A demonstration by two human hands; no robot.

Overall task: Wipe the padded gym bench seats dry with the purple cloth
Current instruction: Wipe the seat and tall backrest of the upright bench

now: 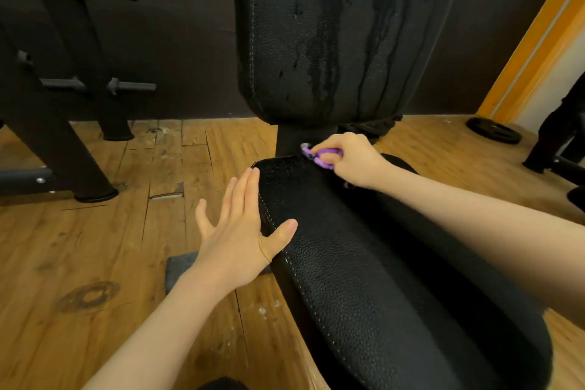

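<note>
The black padded seat (pixel 373 263) of the gym bench runs from the lower right toward the middle. Its far end glistens with small drops. Behind it rises the black padded backrest (pixel 323 35), streaked with dark wet runs. My right hand (pixel 354 161) grips the bunched purple cloth (pixel 319 156) at the seat's far end, by the gap below the backrest. My left hand (pixel 240 231) lies flat with straight fingers against the seat's left edge, thumb on top of the padding.
A black weight-plate rack (pixel 72 79) with pegs stands at the left on the wooden floor (pixel 95 247). A weight plate (pixel 493 130) lies at the back right near an orange-trimmed wall. A grey mat piece (pixel 180 266) lies under my left wrist.
</note>
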